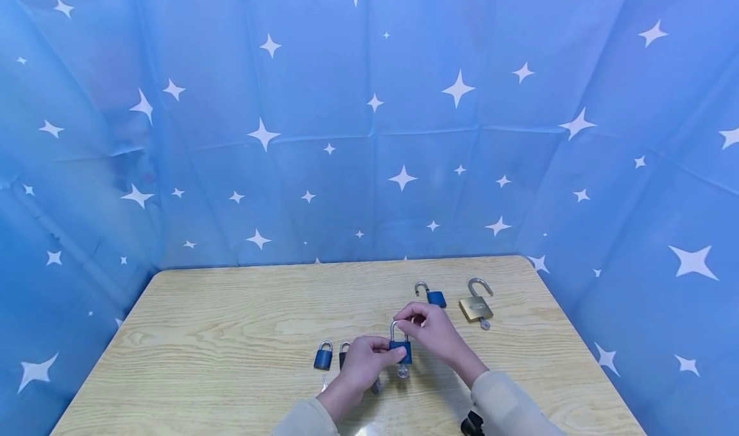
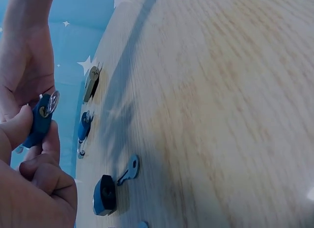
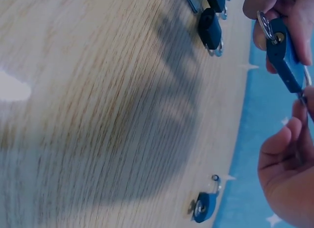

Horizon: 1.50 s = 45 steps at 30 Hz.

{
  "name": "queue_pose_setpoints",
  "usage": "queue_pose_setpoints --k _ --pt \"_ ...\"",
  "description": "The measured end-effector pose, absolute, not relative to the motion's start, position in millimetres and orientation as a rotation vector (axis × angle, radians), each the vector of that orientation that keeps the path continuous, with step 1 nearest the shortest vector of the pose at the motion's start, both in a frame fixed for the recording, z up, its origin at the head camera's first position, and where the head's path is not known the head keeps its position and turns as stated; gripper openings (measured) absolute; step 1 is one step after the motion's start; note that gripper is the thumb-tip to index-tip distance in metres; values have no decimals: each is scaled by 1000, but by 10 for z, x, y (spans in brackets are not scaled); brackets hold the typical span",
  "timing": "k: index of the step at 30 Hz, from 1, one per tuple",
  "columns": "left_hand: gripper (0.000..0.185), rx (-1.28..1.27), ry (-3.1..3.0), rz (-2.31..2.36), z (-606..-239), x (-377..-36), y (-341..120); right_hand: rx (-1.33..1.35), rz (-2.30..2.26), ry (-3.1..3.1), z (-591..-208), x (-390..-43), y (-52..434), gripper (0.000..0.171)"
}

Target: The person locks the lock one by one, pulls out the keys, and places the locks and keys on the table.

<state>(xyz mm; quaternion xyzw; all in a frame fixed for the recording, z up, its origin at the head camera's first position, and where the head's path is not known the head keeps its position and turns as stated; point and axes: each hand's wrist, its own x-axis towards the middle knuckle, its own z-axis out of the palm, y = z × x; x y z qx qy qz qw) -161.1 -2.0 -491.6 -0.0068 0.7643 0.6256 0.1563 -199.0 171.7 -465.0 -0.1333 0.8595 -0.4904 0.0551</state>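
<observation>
Head view, largest first: we list a pale wood-grain tabletop (image 1: 231,320), enclosed on three sides by a blue plastic backdrop printed with white stars (image 1: 323,122).

Next, our two hands, raised just above the table's near centre. Our left hand (image 1: 364,358) has thumb and fingers curled round the body of a small blue padlock with a silver shackle (image 1: 401,348), pinching it firmly. Our right hand (image 1: 430,327) meets the lock from above, fingertips closed on the top of the shackle. The held padlock stands upright, its long axis running vertically: shackle pointing up and away from us, keyhole end pointing down, with a silver key (image 1: 402,372) projecting from the base. In the left wrist view the keyhole face and key head show beside our thumb.

Resting items on the table: a brass padlock with its shackle swung open (image 1: 476,304), far right, a key in its base; a second blue padlock, shackle open (image 1: 433,295), just left of it; a third blue padlock, shackle closed (image 1: 323,356), left of our left hand; a dark padlock (image 1: 344,354) beside that, partly hidden by the hand; a loose silver key (image 2: 129,170) near it, seen in the left wrist view.
</observation>
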Motion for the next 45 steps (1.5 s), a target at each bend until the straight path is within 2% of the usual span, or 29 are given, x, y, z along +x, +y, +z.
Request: queue_pose_setpoints --k 7,18,25,45 --pt "28 -76 2166 1856 -4928 -1566 29 -396 -1469 2676 -4666 -1972 1699 4" --pt "24 -159 2202 1939 -4946 -1545 113 -303 -1470 2817 -4663 -1882 1560 14" --pt "23 -175 2208 1948 -4968 -1544 101 -294 -1273 2921 -4652 -1828 1510 20" --pt "24 -46 2247 1875 -5029 -1531 26 -280 -1326 2788 -4684 -1836 1576 3"
